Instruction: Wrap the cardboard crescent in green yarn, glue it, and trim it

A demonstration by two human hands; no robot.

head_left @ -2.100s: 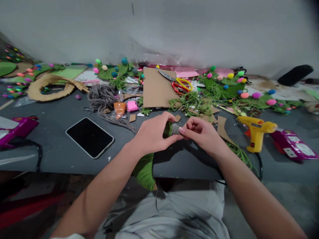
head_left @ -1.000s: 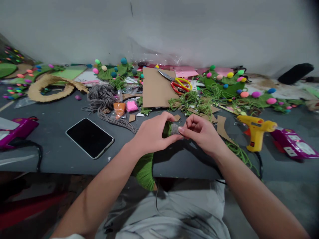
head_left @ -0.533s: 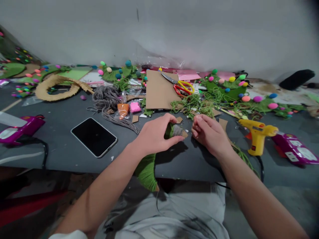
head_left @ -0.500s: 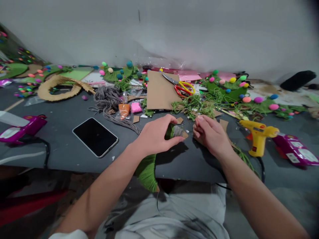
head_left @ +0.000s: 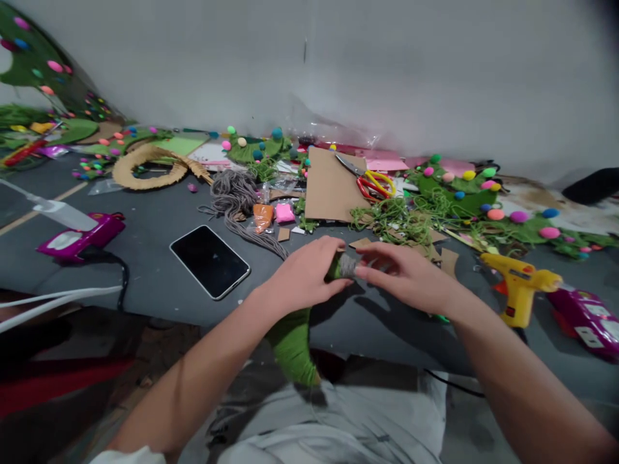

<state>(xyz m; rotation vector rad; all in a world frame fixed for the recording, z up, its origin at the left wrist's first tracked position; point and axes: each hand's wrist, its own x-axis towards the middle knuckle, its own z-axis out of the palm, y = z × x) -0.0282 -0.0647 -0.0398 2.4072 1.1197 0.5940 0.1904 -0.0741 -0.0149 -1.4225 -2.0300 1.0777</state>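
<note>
My left hand (head_left: 307,274) is closed around a curved cardboard piece wrapped in green yarn (head_left: 293,348). Its lower end hangs past the table's front edge, and my palm covers the middle. A band of grey yarn (head_left: 347,265) circles the upper end, between my two hands. My right hand (head_left: 411,277) grips that end, with thumb and fingertips on the tip beside the grey band. Whether a loose strand runs between the right fingers cannot be made out. Left of my hands, a bundle of grey yarn (head_left: 235,193) trails a tail toward my left hand.
A black-screened phone (head_left: 210,261) lies at left. Scissors (head_left: 365,177) rest on a cardboard sheet (head_left: 329,200), near tangled green yarn scraps (head_left: 401,219). At right are a yellow glue gun (head_left: 517,283) and a purple power strip (head_left: 587,316); another purple strip (head_left: 89,238) is far left.
My right hand has moved left from beside the piece onto its grey-wrapped tip. My left hand still holds the piece. The whole view has shifted, so the table things sit further right.
</note>
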